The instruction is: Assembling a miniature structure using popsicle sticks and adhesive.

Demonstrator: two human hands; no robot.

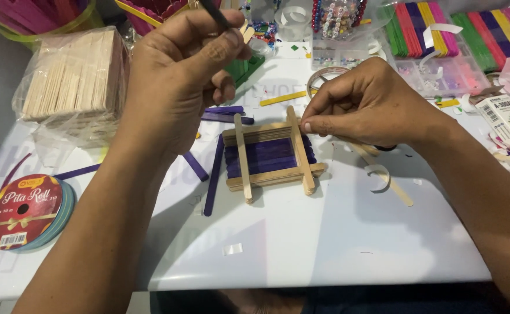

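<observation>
A small craft piece (269,154) of purple sticks framed by plain wooden sticks lies flat in the middle of the white table (301,244). My right hand (371,104) pinches the upper end of the right upright wooden stick (299,148) with thumb and forefinger. My left hand (179,75) hovers above and to the left of the piece, closed around a thin dark tool (214,14) that points up out of the fist. Its tip is out of view.
Loose purple sticks (214,174) lie left of the piece, a wooden stick (383,174) to its right. A bagged stack of plain sticks (71,75) sits far left, a ribbon roll (25,212) near the left edge. Coloured stick bundles (458,29) and beads crowd the back.
</observation>
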